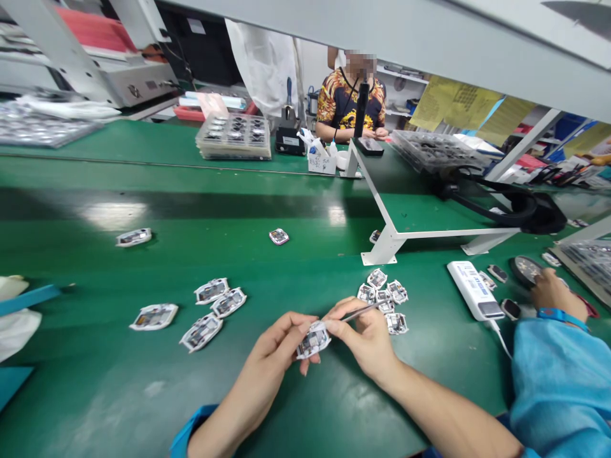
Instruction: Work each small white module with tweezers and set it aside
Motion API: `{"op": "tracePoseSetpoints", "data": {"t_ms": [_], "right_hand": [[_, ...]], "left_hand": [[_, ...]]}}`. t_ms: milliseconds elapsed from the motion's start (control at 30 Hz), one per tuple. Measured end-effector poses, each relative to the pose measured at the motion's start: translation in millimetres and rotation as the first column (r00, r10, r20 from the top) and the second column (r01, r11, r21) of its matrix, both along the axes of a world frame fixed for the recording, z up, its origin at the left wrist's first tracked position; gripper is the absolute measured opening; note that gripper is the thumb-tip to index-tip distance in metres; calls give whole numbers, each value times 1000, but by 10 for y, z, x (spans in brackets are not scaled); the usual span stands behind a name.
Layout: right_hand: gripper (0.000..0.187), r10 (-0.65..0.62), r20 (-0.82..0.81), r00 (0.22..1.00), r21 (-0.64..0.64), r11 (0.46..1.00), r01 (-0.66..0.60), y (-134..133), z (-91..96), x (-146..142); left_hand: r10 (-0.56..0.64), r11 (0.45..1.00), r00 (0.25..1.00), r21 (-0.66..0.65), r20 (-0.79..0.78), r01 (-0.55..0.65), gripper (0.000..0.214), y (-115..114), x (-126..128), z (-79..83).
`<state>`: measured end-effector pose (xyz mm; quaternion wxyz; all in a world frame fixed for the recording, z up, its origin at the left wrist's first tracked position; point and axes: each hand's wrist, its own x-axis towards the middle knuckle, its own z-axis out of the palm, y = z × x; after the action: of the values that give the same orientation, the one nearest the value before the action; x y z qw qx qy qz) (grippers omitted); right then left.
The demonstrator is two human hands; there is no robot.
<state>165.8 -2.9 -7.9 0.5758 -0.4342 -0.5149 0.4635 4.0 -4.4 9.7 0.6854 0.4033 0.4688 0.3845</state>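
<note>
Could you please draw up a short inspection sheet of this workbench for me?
Surface: glossy green workbench, with a white steel frame standing on it.
Job's things: white-edged electronic module between the hands; similar modules in loose groups nearby.
Clutter: stacked parts trays; white rectangular unit.
Grippers: left hand pinches the module; right hand holds slim tweezers pointing toward it.
Cables: white cable from the unit; black looped cord.
Surroundings: seated co-worker across the bench; another person's hand; yellow papers.

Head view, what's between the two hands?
In the head view, a small white-edged electronic part sits between the left hand and the right hand, held by both.
</note>
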Motion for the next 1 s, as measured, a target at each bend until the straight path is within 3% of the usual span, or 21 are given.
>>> {"op": "tracePoseSetpoints", "data": {"t_ms": [133, 233, 333, 567, 767, 1000], "right_hand": [[4, -3, 133, 991, 191, 981, -23, -21, 49, 28], [13, -36, 244, 969, 378, 924, -61, -32, 93, 57], [11, -38, 317, 948, 431, 896, -108, -31, 121, 76], [7, -10, 290, 957, 410, 905, -114, -6, 97, 73], [2, 50, 139, 989, 201, 977, -78, -17, 75, 51], [2, 84, 157, 984, 95, 990, -100, -36, 113, 60]], "left_hand": [[-2, 1000, 1000, -6, -28, 2, 36, 7, -23, -14], [-6, 999, 1000, -33, -27, 5, 39, 16, -32, -10], [-17, 998, 999, -56, -31, 15, 40, 19, -33, -1], [-18, 996, 999, -87, -31, 15, 35, 13, -23, 55], [-27, 999, 999, -45, -41, 25, 33, 7, -24, 39], [-49, 999, 994, -26, -98, 47, 36, 11, -9, 13]]}}
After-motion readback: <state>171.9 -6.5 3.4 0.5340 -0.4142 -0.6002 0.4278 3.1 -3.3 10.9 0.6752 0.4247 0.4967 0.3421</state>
